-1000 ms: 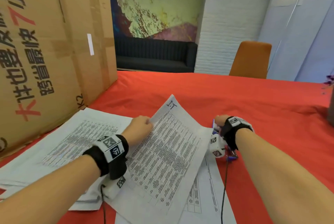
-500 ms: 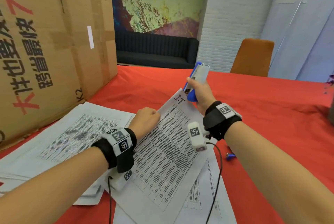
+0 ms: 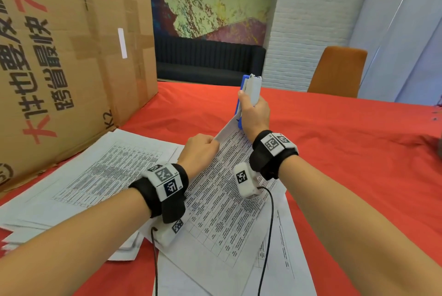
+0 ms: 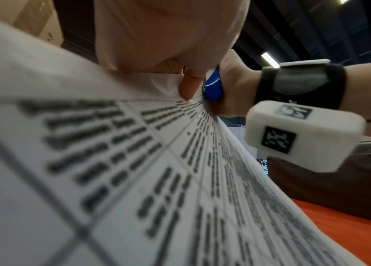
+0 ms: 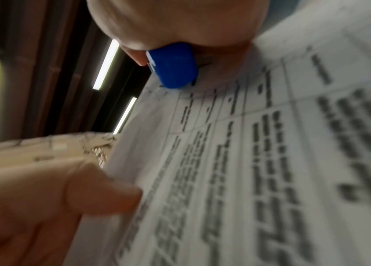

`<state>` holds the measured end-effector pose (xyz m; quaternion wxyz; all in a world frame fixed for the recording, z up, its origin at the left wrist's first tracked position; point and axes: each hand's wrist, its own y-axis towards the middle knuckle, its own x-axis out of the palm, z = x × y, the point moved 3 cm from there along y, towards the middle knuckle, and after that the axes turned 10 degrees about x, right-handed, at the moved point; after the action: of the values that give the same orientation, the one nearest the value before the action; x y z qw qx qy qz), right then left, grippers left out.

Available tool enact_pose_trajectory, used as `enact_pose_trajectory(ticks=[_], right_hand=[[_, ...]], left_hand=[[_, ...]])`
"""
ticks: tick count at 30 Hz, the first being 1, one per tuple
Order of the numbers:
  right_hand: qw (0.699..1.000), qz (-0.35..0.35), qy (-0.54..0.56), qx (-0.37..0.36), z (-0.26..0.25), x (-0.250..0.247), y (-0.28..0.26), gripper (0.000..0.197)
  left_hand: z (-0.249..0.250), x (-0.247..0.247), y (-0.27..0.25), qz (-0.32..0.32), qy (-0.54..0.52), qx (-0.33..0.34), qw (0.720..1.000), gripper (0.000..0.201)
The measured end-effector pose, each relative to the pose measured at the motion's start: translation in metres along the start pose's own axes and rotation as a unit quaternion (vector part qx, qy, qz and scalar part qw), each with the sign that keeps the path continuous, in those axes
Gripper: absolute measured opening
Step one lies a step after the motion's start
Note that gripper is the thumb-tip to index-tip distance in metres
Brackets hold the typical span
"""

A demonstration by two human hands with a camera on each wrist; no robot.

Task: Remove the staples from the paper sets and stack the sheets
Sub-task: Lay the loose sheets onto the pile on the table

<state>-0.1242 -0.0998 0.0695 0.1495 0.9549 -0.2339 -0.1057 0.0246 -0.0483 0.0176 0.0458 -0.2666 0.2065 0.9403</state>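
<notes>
A printed paper set (image 3: pixel 222 202) lies tilted on the red tablecloth (image 3: pixel 346 157), its far corner lifted. My left hand (image 3: pixel 201 149) pinches the set's left edge near that corner; its thumb (image 5: pixel 102 190) lies on the sheet. My right hand (image 3: pixel 253 114) grips a blue and white stapler (image 3: pixel 248 90) upright, its blue end (image 5: pixel 173 66) touching the top corner of the paper (image 5: pixel 248 144). In the left wrist view the blue stapler (image 4: pixel 212 84) sits just past my finger (image 4: pixel 191 84) at the corner. The staple itself is hidden.
A stack of printed sheets (image 3: pixel 100 173) lies left of the set, and more sheets (image 3: pixel 282 262) lie under it on the right. A large cardboard box (image 3: pixel 59 56) stands at the left. An orange chair (image 3: pixel 337 71) stands behind the table.
My right hand picked the stapler up from the table's right side and brought it to the paper's far corner. My left hand slid up the edge and lifted that corner.
</notes>
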Motion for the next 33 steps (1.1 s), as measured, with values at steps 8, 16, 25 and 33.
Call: enact_pose_trajectory(ticks=[8,16,25,33], right_hand=[[0.991,-0.054,0.018,0.124,0.008,-0.003,0.015,0.038],[0.868,-0.129,-0.358,0.320,0.105,-0.099,0.046,0.027],[0.817,-0.132,-0.540,0.152,0.096,-0.081,0.040,0.039],[0.667,-0.339,-0.658,0.082,0.120,-0.032,-0.004,0.053]], left_hand=[[-0.003,-0.006,0.004,-0.055,0.018,-0.019,0.998,0.027],[-0.078,-0.162,0.034,-0.050,0.334,-0.141,0.931,0.031],[-0.082,-0.107,0.032,-0.117,0.269,-0.116,0.949,0.028],[-0.059,0.005,0.021,-0.214,0.072,-0.139,0.964,0.018]])
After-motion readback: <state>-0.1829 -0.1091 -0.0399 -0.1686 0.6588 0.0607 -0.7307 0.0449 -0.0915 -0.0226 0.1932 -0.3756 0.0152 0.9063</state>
